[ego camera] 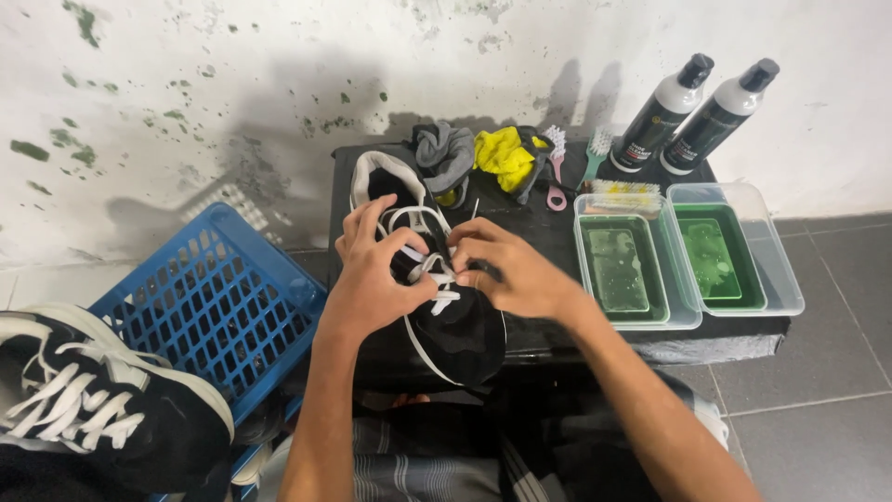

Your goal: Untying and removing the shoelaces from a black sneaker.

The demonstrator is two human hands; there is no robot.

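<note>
Black table (557, 237): both hands gripping shoe laces (435, 270).

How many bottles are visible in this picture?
2. Both stand at the back right of the black table, leaning against the wall: the left bottle and the right bottle beside it. More may be hidden.

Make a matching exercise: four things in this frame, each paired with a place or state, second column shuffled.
1. black shoe
2. blue basket
3. two bottles
4. yellow cloth

A. against the wall, far right of the black stand
B. on the floor, left of the stand
C. under both hands, at its white laces
D. bunched beside a grey cloth

Pairs: 1-C, 2-B, 3-A, 4-D
</note>
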